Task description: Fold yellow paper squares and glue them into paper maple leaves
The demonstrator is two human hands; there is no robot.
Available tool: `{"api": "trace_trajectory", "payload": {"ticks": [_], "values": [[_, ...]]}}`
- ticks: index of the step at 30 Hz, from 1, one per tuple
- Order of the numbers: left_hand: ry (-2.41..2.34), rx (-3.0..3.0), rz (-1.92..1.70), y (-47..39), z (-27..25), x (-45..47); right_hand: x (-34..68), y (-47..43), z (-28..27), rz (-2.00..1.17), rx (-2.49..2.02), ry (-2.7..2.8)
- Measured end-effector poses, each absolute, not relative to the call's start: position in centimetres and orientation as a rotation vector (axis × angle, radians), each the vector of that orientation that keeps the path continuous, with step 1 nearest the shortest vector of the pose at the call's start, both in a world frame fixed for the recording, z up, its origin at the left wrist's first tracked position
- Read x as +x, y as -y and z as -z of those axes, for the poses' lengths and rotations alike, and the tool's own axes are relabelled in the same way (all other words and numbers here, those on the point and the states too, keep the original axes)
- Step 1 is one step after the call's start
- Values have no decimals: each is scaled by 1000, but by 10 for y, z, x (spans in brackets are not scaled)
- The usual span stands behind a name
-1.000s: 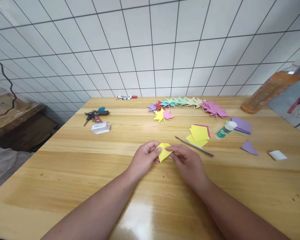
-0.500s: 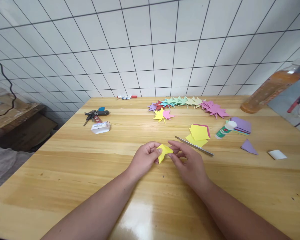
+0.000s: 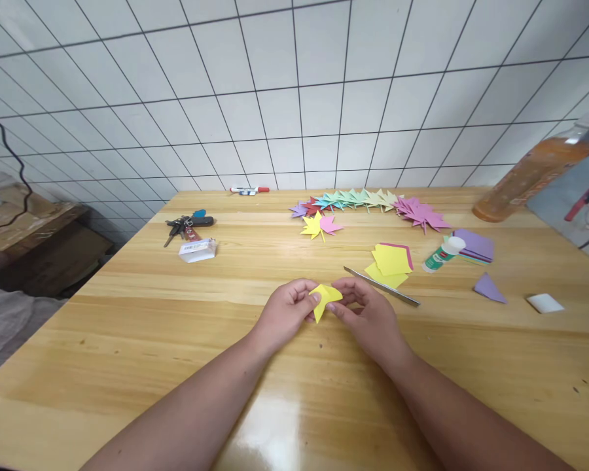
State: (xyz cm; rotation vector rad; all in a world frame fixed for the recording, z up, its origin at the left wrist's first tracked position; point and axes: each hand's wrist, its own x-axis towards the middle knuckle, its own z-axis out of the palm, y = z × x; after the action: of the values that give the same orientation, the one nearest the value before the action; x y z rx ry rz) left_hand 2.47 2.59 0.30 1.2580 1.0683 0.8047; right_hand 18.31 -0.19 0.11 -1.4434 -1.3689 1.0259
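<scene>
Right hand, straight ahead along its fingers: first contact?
The folded yellow paper, right at the fingertips of the right hand; just past it, the left hand pinching that paper. Depth is unclear, so the right fingertips may already be touching it.

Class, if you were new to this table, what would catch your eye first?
The row of colourful paper leaves near the far edge of the table would probably draw the eye first. Next might come the yellow folded paper held by the left hand and right hand, near the middle. At the right, the large bottle of orange liquid also stands out.
</scene>
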Motion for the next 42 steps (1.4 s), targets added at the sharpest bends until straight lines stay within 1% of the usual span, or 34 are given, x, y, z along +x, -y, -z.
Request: {"api": "trace_trajectory", "payload": {"ticks": [9,15,20,25,32,42], "values": [[-1077,1267,-814,-26,-3,23,184,2,-1,-907,-1370,1440],[-1053,1250,-805,-26,-4,25,184,3,-2,-896,-1418,1402],[-1041,1228,-812,-25,-5,26,184,1,1,-898,-1278,1472],[-1064,1244,-812,-26,-6,25,185,1,2,-875,-1233,1515],[-1006,1256,-810,-26,-3,24,184,3,-1,-817,-1379,1499],[-1026,1313,-777,-25,-2,24,185,1,6,-855,-1308,1517]]}}
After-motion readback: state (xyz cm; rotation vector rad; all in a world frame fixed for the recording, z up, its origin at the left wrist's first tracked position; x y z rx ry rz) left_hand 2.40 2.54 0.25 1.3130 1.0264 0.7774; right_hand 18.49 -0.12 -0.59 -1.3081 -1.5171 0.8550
